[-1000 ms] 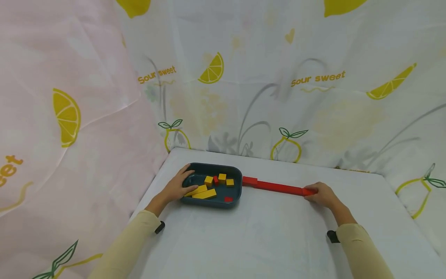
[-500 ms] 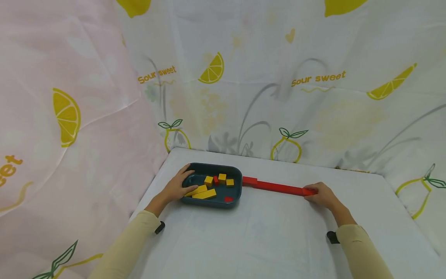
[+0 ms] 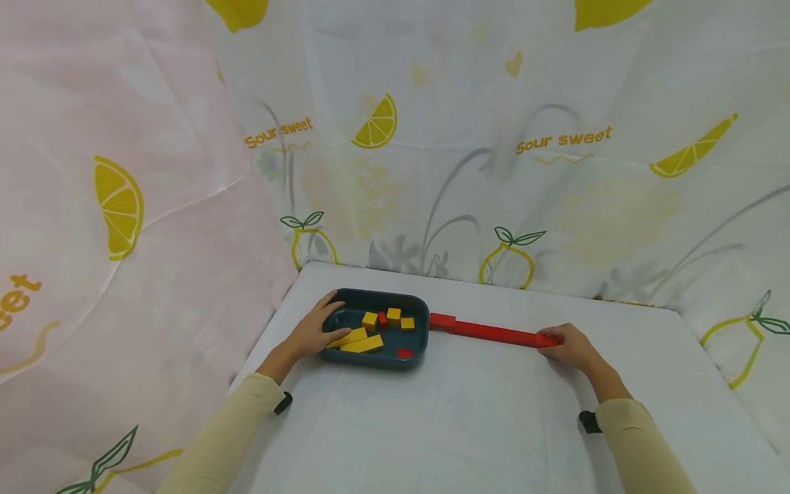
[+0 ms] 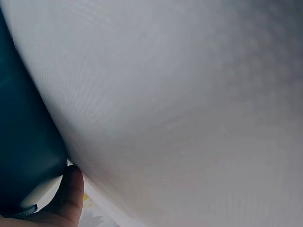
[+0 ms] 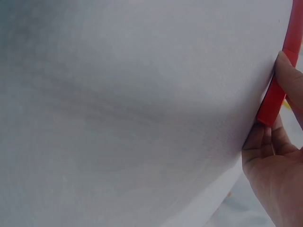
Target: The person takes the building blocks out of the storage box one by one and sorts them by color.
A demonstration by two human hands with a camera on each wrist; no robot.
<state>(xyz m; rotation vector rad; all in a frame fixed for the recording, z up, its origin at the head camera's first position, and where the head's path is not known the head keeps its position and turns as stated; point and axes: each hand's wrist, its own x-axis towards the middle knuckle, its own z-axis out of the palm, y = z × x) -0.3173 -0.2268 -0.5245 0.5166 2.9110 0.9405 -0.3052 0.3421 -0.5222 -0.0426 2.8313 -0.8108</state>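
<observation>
At the left end of a dark blue tray (image 3: 376,360), my left hand (image 3: 310,334) grips the rim, thumb over the near side and fingers over the far one. Inside lie two long yellow blocks (image 3: 363,344), several small yellow blocks (image 3: 393,315) and two small red pieces (image 3: 404,353). The tray wall (image 4: 28,123) shows in the left wrist view. A row of red blocks (image 3: 494,332) runs along the table from the tray's right side. My right hand (image 3: 570,345) pinches the red block (image 5: 273,99) at the row's right end, thumb on its near side.
All of this lies on a white-covered table (image 3: 481,425). Behind it hangs a white curtain (image 3: 444,171) with lemon prints, and a pinkish curtain (image 3: 185,295) closes off the left side.
</observation>
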